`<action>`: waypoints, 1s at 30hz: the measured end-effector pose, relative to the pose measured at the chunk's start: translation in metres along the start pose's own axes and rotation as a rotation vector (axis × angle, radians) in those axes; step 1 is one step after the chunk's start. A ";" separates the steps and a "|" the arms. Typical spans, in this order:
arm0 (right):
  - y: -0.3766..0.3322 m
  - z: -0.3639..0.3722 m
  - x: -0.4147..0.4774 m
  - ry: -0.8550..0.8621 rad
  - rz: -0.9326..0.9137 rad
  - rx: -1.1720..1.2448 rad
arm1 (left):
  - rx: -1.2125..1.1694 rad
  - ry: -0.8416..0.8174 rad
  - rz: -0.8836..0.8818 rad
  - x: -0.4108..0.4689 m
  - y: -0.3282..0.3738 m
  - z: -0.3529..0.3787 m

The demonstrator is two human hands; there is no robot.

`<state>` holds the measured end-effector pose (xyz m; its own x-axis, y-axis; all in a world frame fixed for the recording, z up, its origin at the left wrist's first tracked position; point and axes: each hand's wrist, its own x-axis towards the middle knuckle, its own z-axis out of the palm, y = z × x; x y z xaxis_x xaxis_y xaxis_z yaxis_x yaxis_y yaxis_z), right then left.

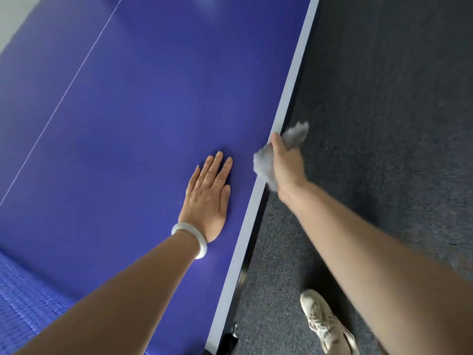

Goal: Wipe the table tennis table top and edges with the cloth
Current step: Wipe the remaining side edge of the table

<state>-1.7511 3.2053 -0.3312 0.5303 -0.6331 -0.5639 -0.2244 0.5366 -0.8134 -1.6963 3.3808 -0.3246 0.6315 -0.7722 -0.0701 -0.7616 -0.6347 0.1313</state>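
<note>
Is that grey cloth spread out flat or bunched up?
Bunched up: the cloth is wadded in the right hand at the table's white edge, tufts poking out either side of the fist.

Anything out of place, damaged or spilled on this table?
Nothing stands out. The left hand lies flat on the blue table top; the right hand grips the grey cloth at the white edge. No spill or damage shows.

Two hands [206, 198] [286, 166], one cloth [296, 134], one table [128, 98], one shoe [323, 322]
</note>
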 end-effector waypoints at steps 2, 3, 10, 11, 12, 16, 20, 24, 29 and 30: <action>0.035 0.009 -0.034 -0.020 -0.054 -0.012 | 0.006 -0.006 -0.001 0.000 0.000 0.000; 0.053 0.011 -0.058 -0.057 -0.041 -0.009 | 0.008 -0.010 0.002 0.001 -0.001 0.000; 0.089 0.004 -0.103 -0.215 0.041 -0.079 | 0.002 0.004 0.012 0.000 -0.002 0.001; 0.080 0.005 -0.083 -0.200 -0.023 -0.047 | -0.002 0.006 0.013 0.000 -0.002 0.002; 0.067 0.006 -0.062 -0.183 -0.079 -0.022 | -0.004 0.008 0.013 0.000 -0.002 0.002; 0.015 0.008 0.029 -0.087 -0.072 0.122 | -0.005 -0.008 -0.002 0.002 -0.001 0.000; -0.003 0.014 0.045 0.042 -0.023 0.123 | 0.018 -0.030 -0.011 0.002 0.001 -0.002; 0.039 0.021 -0.005 0.141 -0.037 0.083 | 0.031 -0.042 -0.015 0.002 0.002 -0.002; 0.084 0.014 -0.087 -0.039 0.047 0.010 | 0.019 -0.030 -0.021 0.000 0.002 -0.002; 0.084 0.012 -0.085 -0.079 0.056 0.005 | 0.014 -0.029 -0.025 0.001 0.002 -0.002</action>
<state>-1.8052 3.3110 -0.3501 0.5799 -0.5562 -0.5953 -0.2512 0.5730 -0.7801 -1.6974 3.3788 -0.3226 0.6456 -0.7568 -0.1018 -0.7480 -0.6536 0.1155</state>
